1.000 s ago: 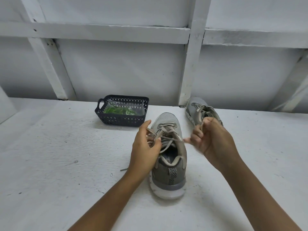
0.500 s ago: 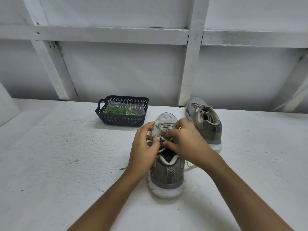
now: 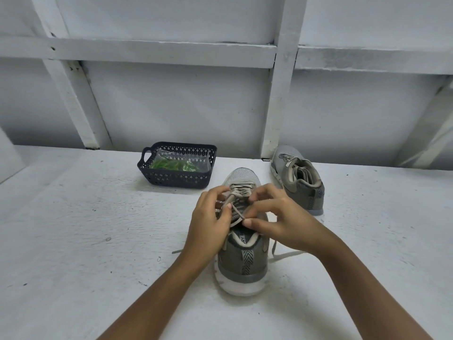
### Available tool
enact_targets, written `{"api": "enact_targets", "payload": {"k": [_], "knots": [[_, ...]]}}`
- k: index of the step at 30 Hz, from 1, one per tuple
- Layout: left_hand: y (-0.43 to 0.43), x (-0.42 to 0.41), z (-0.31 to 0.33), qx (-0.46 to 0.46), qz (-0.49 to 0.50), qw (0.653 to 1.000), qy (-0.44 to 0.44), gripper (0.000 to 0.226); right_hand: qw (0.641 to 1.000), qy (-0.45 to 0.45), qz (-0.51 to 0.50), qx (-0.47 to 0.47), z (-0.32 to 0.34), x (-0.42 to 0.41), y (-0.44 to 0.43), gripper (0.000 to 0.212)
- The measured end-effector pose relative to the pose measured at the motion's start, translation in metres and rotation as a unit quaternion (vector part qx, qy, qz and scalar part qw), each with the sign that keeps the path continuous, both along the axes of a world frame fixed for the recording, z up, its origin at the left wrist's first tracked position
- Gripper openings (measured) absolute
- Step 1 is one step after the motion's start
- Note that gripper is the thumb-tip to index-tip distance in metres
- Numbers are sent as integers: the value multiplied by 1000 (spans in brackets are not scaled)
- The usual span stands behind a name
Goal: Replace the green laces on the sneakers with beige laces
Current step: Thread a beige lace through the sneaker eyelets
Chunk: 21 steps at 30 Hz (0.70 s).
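Note:
A grey sneaker [image 3: 242, 263] stands in the middle of the white surface, heel toward me, threaded with a beige lace [image 3: 241, 188]. My left hand [image 3: 208, 224] holds the lace at the shoe's left eyelets. My right hand [image 3: 277, 217] pinches a strand of the lace over the tongue. One loose lace end [image 3: 286, 255] trails to the right of the shoe, another pokes out on the left. A second grey sneaker [image 3: 299, 180] with beige lace sits behind to the right. Green laces [image 3: 174, 165] lie in a clear bag inside the basket.
A dark plastic basket [image 3: 177, 179] stands at the back, left of the sneakers. A white wall with beams [image 3: 279, 77] rises right behind the surface. A bare stretch of the white surface [image 3: 85, 229] spreads to the left.
My right hand came in from the right side of the shoe to its tongue and now pinches a lace strand there. My left hand stayed at the left eyelets.

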<state>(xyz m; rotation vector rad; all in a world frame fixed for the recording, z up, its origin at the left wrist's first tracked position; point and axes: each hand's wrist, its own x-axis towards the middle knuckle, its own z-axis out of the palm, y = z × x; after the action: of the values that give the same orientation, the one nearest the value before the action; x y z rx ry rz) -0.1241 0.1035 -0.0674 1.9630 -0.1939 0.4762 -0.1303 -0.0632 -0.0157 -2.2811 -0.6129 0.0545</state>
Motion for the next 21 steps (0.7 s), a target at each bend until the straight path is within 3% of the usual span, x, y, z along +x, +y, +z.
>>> {"api": "enact_targets", "payload": {"k": [3,7,9,11,14,17,21], "knots": [[5,1,6,45,-49,998,2,37,999,-2,-44,20,4,0,2,18],[16,4,27,185,-124,974,40,17,996,-19,-83,8,15,1,-4,11],[20,6,43,280,-143,945,89,31,996,-16,-91,-1,19,2,-5,15],[17,9,56,420,-125,894,95,41,996,-7,-93,-3,20,3,-6,17],[8,12,61,523,-108,844,58,32,995,11,-95,13,20,4,-6,20],[8,16,59,481,-128,865,61,15,994,23,-99,26,20,2,-8,25],[16,21,65,197,-205,939,191,16,994,48,-95,23,17,-2,-5,26]]}}
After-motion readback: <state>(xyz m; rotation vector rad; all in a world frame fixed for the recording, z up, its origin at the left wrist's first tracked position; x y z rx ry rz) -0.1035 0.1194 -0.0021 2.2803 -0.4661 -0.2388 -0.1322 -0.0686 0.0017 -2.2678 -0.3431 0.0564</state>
